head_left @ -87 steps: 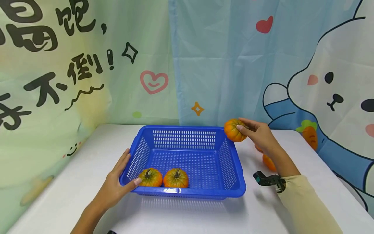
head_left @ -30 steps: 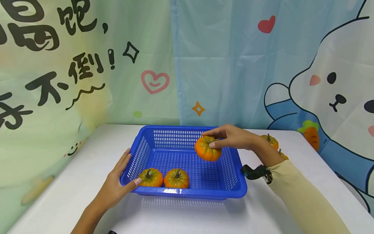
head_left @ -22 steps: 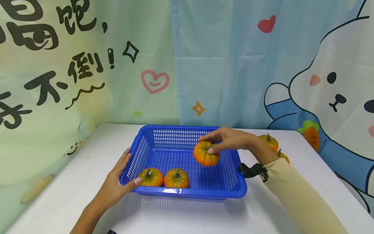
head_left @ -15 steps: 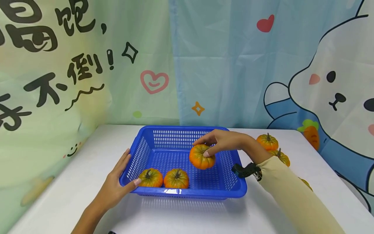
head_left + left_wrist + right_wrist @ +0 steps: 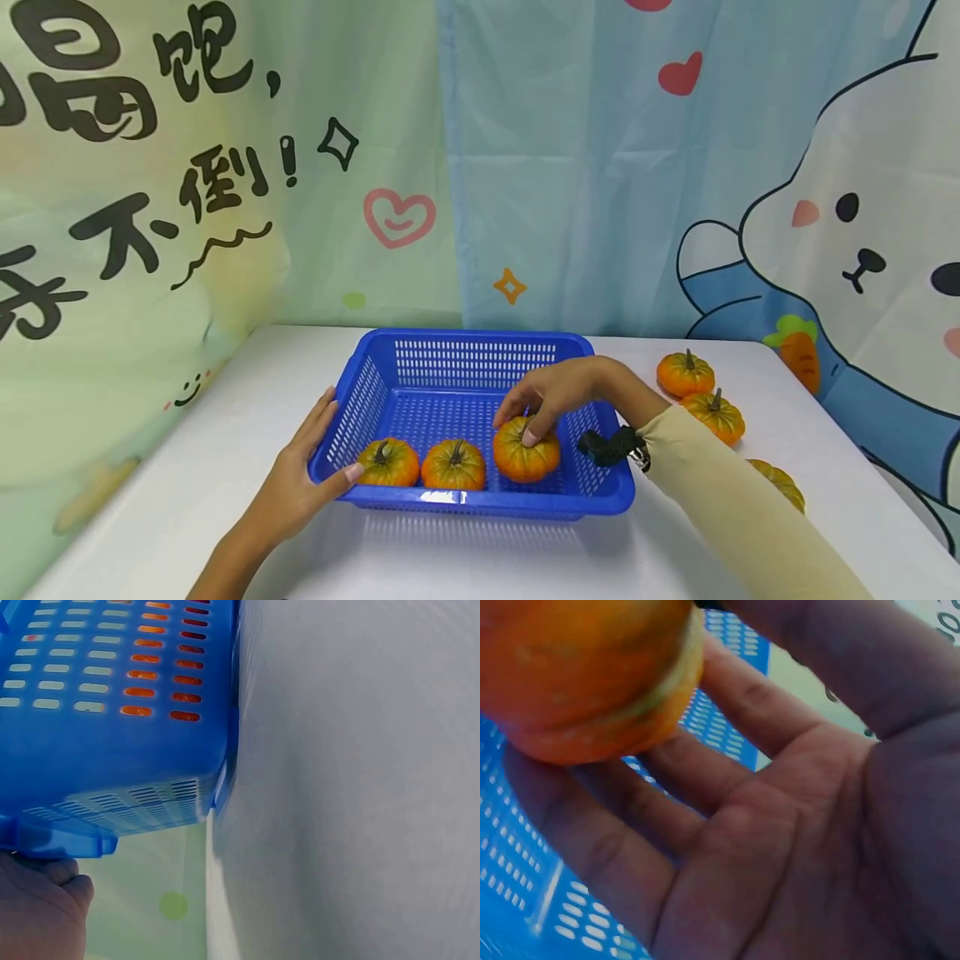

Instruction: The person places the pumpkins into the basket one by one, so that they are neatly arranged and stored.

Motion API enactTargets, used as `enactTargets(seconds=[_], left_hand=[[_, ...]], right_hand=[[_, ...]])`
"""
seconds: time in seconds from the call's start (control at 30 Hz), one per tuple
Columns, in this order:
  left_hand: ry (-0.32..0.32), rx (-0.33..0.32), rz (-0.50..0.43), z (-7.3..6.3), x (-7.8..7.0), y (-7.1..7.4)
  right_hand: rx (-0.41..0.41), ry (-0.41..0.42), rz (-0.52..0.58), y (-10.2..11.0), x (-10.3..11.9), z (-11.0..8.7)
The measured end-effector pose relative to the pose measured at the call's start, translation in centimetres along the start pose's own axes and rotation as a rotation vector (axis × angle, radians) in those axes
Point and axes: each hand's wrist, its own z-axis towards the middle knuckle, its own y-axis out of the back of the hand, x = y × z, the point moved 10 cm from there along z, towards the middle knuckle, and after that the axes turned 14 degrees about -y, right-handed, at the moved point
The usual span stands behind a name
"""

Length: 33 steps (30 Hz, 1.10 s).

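My right hand (image 5: 562, 393) holds a small orange pumpkin (image 5: 527, 460) low inside the blue plastic basket (image 5: 517, 502), near its front wall. In the right wrist view the fingers (image 5: 727, 772) lie around the pumpkin's side (image 5: 577, 690), with basket mesh behind. Two similar pumpkins, one at the front left corner (image 5: 387, 463) and one beside it (image 5: 453, 466), sit in a row along the front wall. At the basket's left rim, my left hand (image 5: 300, 475) grips with its thumb over the corner; the left wrist view has its fingers (image 5: 56, 881) at the rim.
On the white table (image 5: 420, 567), right of the basket, are three more pumpkins: a back one (image 5: 686, 374), a middle one (image 5: 716, 417) and a nearer one (image 5: 780, 482), partly hidden by the right sleeve (image 5: 742, 508). A printed curtain (image 5: 525, 167) hangs behind the table.
My right hand has brought the pumpkin from beyond the basket's right rim leftward, then down and nearer, into the front of the basket. My left hand stays at the left rim.
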Motion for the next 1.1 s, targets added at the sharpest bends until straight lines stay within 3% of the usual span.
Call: enactTargets(seconds=[0.27, 0.73, 1.1], left_hand=[[-0.002, 0.002, -0.007, -0.1, 0.1, -0.2], [-0.01, -0.001, 0.007, 0.2, -0.3, 0.1], [0.001, 0.0, 0.016, 0.1, -0.3, 0.2]], right_hand=[[0.061, -0.045, -0.097, -1.9, 0.0, 1.7], [0.153, -0.1, -0.134, -2.9, -0.4, 1.5], [0.114, -0.099, -0.113, -2.7, -0.4, 1.6]])
